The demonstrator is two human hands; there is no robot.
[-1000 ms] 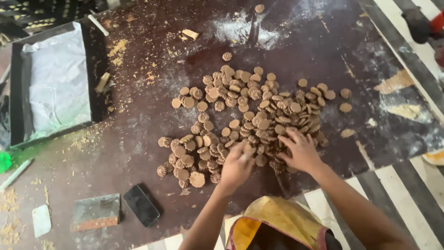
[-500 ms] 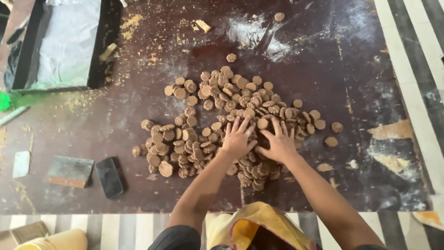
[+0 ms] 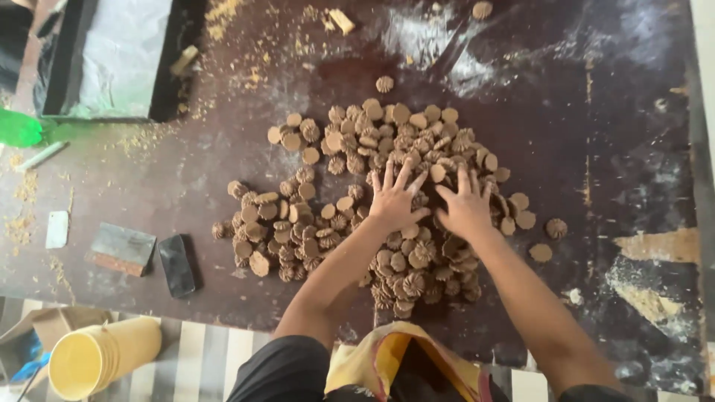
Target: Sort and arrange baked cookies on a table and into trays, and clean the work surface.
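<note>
A wide heap of small round brown ridged discs (image 3: 372, 141) is spread over a dark brown sheet (image 3: 596, 112) on the floor. My left hand (image 3: 395, 197) lies flat on the middle of the heap with its fingers spread. My right hand (image 3: 465, 205) rests beside it, also flat and spread, fingers pointing away from me. Neither hand grips a disc. A yellow-and-orange sack (image 3: 402, 365) with an open mouth sits between my knees at the near edge.
A black tray lined with pale plastic (image 3: 119, 52) lies at the far left. Near the left edge are a black phone (image 3: 176, 264), a grey block (image 3: 119, 249), a pale scraper (image 3: 56, 228) and stacked yellow tubs (image 3: 97, 357). Stray discs (image 3: 555, 228) lie right of the heap.
Both hands have slid forward from the near edge of the heap to its middle and spread flat. The view has shifted so the heap sits more central.
</note>
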